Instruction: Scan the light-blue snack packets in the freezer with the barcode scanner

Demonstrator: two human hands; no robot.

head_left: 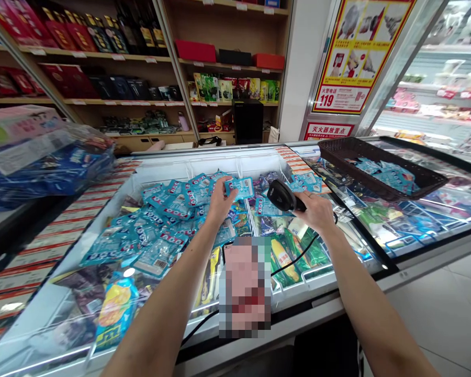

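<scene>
My left hand reaches into the open chest freezer and grips a light blue packet by its edge, lifted above a heap of like blue packets. To its right, my right hand is closed around the handle of a black barcode scanner, whose head points toward the held packet. The scanner's black cable trails down toward me. A blurred flat object lies on the freezer's near edge.
A dark basket with more blue packets rests on the closed glass lid at the right. Stacked packages sit at the left. Wooden shelves with boxed goods stand behind, a chilled cabinet at far right.
</scene>
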